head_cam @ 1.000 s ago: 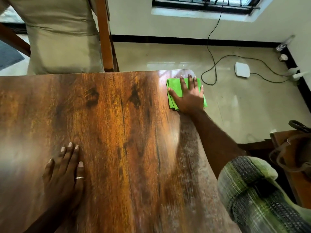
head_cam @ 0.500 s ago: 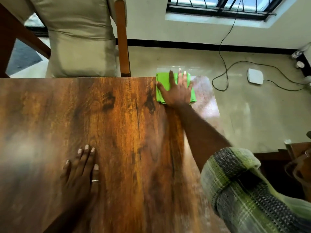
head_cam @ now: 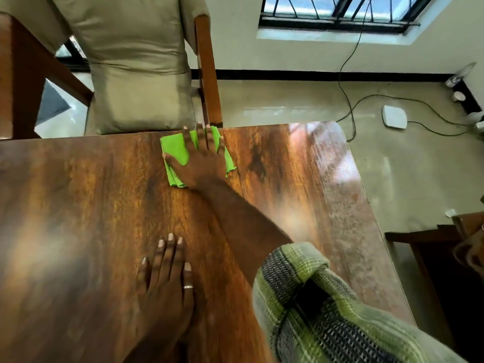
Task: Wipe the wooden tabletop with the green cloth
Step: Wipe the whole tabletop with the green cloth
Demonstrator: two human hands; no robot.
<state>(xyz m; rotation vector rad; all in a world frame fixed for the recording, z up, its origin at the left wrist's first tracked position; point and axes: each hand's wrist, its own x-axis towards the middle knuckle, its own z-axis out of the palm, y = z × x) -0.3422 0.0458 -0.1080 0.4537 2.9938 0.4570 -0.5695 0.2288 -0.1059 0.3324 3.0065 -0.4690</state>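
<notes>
Right hand point(head_cam: 201, 159): grip open, not closed around anything. The fingers are straight and slightly spread, and the palm presses flat on the green cloth point(head_cam: 175, 150), with the thumb stretched left across it. The cloth is folded into a thick pad with layered edges showing at its near left corner. It lies flat on the wooden tabletop point(head_cam: 78, 205) at the far edge, roughly midway along the visible edge, and the fingertips reach that edge. Green shows to the left of the hand and in a narrow strip to its right. The bare right forearm runs back diagonally to a rolled-up knitted sleeve point(head_cam: 314, 305), striped green and dark. Left hand point(head_cam: 167, 279): grip open too, palm down on the bare tabletop near the person, fingers straight and close together, well apart from the cloth. It wears a ring point(head_cam: 188, 286) on one finger. The wood is dark brown with strong grain and a glossy sheen. A paler, dull, speckled band point(head_cam: 353, 218) runs along its right side, and the far right corner is rounded. Beyond the far edge stands a wooden chair point(head_cam: 208, 74) with a beige cushion point(head_cam: 136, 74), its post just behind the cloth. To the right is a pale polished floor point(head_cam: 288, 100), where a black cable point(head_cam: 348, 74) trails down from a barred window point(head_cam: 340, 11) past a small white device point(head_cam: 394, 117).
</notes>
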